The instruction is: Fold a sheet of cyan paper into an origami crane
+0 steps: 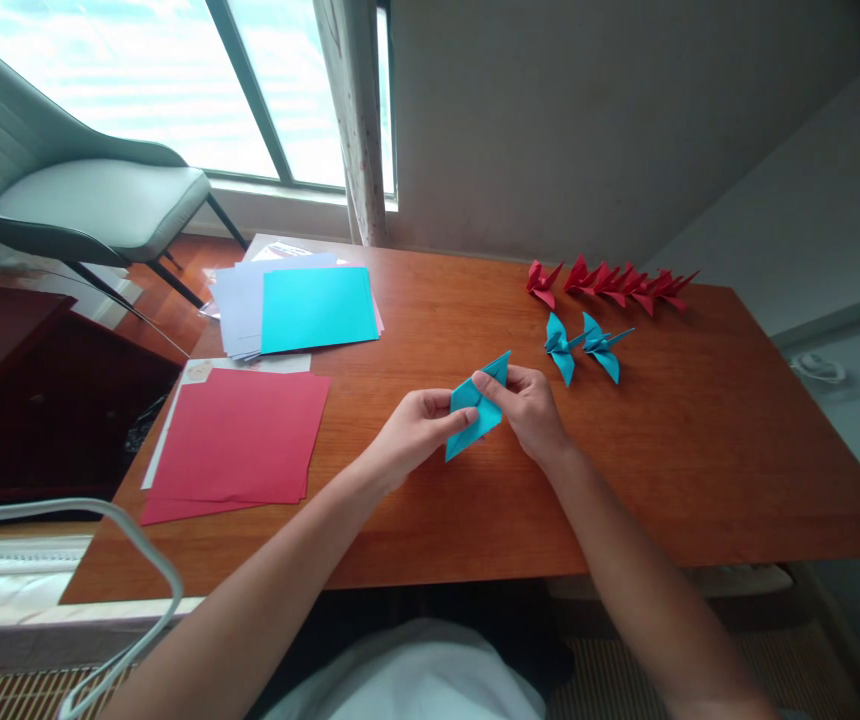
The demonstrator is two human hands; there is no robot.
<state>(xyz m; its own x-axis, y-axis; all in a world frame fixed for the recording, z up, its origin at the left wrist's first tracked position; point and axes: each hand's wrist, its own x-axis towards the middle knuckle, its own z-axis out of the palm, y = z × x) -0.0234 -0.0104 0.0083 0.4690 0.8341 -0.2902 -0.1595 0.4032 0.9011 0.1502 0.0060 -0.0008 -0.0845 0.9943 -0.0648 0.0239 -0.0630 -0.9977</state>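
Observation:
A folded piece of blue origami paper (467, 437), shaped like a slanted diamond, is held up above the table's front half. My left hand (422, 428) pinches its left side, thumb lying across the front face. At its upper right, my right hand (526, 405) grips the edge with the thumb on top. The fingers behind the paper are mostly hidden. Beyond my right hand stand two blue paper cranes (561, 348). Behind them, several red paper cranes (610, 280) form a row.
Red paper sheets (242, 435) lie on the wooden table (700, 450) at the left, over a white sheet. Further back, a blue sheet (320, 310) tops a pile of pale sheets (239, 305). A chair (107, 205) stands by the window. A wall rises behind the table.

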